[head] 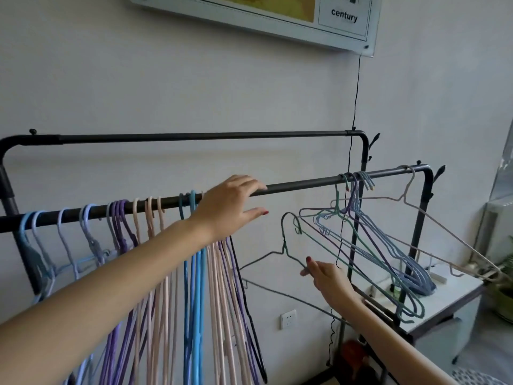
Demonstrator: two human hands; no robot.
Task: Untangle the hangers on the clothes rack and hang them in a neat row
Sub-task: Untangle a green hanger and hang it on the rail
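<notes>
A black clothes rack has a near rail (299,184) running from lower left to upper right. Several hangers hang in a row (155,218) on its left half, in light blue, lilac, purple, pink and blue. My left hand (230,204) rests over the rail just right of that row, fingers spread, gripping nothing. My right hand (324,276) pinches the shoulder of a dark grey-green hanger (286,245), held off the rail with its hook up. A tangled bunch of hangers (369,245) in green, purple, blue and pale pink hangs at the rail's right end.
A second, higher rail (194,136) runs behind, bare. A black cable (356,93) drops from a framed wall panel (277,23) past the rack's right post. A white side table (449,298) stands at the right with a power strip, and a wall socket (288,319) sits low.
</notes>
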